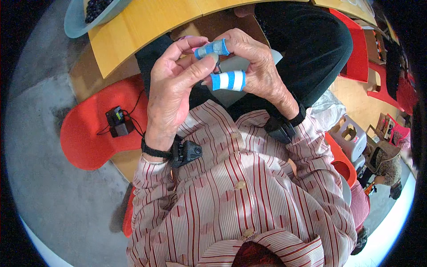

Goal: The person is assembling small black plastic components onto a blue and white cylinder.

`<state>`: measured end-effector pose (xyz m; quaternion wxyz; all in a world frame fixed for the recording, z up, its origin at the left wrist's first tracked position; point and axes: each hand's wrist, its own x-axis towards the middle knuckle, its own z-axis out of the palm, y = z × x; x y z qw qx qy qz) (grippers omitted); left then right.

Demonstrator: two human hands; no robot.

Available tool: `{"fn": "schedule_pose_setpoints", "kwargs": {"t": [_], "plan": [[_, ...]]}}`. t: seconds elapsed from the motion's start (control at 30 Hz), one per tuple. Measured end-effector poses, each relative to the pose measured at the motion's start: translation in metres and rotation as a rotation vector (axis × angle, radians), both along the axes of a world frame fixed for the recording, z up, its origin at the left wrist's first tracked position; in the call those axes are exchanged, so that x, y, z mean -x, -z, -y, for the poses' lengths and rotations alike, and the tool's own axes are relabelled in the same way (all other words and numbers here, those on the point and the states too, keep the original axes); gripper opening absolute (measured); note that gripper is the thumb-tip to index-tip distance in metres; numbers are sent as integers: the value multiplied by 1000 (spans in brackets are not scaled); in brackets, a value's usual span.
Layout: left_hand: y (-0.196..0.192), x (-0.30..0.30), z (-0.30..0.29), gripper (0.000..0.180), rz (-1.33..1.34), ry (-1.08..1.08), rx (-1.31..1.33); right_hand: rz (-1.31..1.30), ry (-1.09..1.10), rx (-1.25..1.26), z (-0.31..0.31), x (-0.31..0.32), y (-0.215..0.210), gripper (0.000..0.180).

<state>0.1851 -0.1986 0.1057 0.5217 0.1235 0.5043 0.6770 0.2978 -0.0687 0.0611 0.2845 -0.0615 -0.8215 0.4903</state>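
Observation:
My left hand and my right hand meet above my lap, fingertips close together. Striped blue-and-white wraps cover my right index finger and my right thumb. A small dark piece shows between these wrapped fingers; most of it is hidden and its kind is unclear. My left thumb presses at its upper end, with the left fingers curled behind. Something pink peeks out behind the upper wrap. Beneath my hands, a pale, smooth-surfaced thing lies on my lap, partly covered.
A wooden table edge curves ahead of me, with a light-blue tray of small dark pieces at far left. Left of me, a red stool carries a black device with cables. Rightward are a grey stool, red chairs and other people.

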Motion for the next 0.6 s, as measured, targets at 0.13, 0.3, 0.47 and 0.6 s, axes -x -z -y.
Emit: {"fn": "schedule_pose_setpoints", "kwargs": {"t": [0.13, 0.3, 0.47, 0.6], "plan": [[5, 4, 1, 33, 80, -2, -13, -1, -3, 35, 1, 1, 5, 42], [9, 9, 1, 34, 114, -11, -37, -17, -34, 141, 5, 5, 8, 44], [9, 11, 0, 34, 104, -14, -47, 29, -42, 248, 7, 4, 8, 44], [11, 13, 1, 34, 23, 31, -34, 54, -18, 145, 6, 5, 8, 41]]}}
